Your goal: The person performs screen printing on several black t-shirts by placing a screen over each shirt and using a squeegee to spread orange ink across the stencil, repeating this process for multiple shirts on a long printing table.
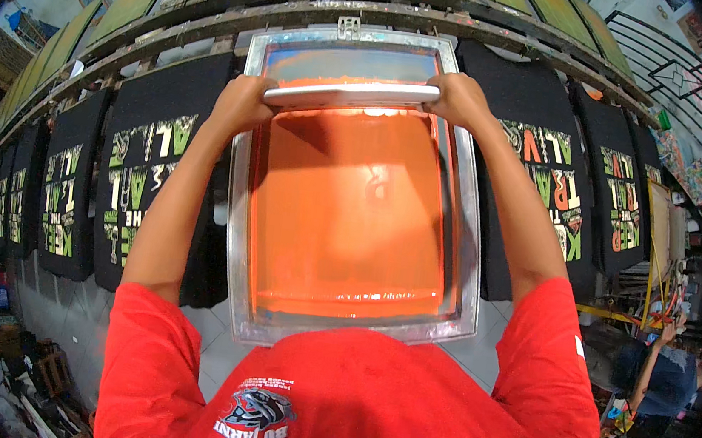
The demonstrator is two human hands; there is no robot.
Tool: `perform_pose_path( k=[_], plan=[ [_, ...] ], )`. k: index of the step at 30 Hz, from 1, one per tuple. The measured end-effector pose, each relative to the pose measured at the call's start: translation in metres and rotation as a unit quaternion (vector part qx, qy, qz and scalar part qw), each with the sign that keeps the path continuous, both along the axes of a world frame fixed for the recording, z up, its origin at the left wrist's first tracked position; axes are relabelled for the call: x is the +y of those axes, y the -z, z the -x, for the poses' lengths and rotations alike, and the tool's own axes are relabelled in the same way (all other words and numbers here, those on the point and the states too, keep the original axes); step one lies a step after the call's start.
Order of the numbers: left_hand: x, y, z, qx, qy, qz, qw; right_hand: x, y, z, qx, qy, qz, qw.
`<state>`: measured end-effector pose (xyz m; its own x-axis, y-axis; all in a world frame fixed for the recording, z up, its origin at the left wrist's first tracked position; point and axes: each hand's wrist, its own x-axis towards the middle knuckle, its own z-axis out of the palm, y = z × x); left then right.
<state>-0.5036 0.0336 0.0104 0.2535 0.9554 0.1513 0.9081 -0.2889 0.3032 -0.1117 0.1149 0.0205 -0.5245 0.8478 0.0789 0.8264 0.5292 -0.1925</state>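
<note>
A long squeegee (352, 96) lies across the far part of a screen printing frame (237, 207). My left hand (247, 104) is closed round its left end, and my right hand (459, 102) grips its right end. Orange ink (343, 210) coats most of the mesh, with a thicker bead along the squeegee's edge and a ridge near the frame's near side. Beyond the squeegee a bluish strip of mesh (316, 60) shows. A hinge clamp (349, 26) joins the frame's far side to the rail. Whatever lies beneath the frame is hidden.
Black printed T-shirts (149, 146) lie in a row on both sides, such as the shirt (537, 153) on my right. A long rail (218, 21) runs behind them, with more screens (553, 9) raised beyond. At the far right another person's arm (653, 353) shows.
</note>
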Motion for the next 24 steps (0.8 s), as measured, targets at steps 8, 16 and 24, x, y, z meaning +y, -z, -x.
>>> perform_pose_path(
  k=[8,16,24],
  plan=[
    [-0.267,-0.020,-0.043,-0.038,0.026,0.003,0.999,-0.277,-0.029,-0.042,0.025,0.011,0.038,0.999],
    [-0.386,0.009,-0.076,-0.060,0.024,0.067,0.996,-0.403,0.004,-0.063,0.060,0.018,0.048,0.997],
    [-0.340,0.044,-0.074,0.005,0.025,-0.061,0.998,-0.347,0.042,-0.055,0.088,-0.004,-0.061,0.994]
  ],
)
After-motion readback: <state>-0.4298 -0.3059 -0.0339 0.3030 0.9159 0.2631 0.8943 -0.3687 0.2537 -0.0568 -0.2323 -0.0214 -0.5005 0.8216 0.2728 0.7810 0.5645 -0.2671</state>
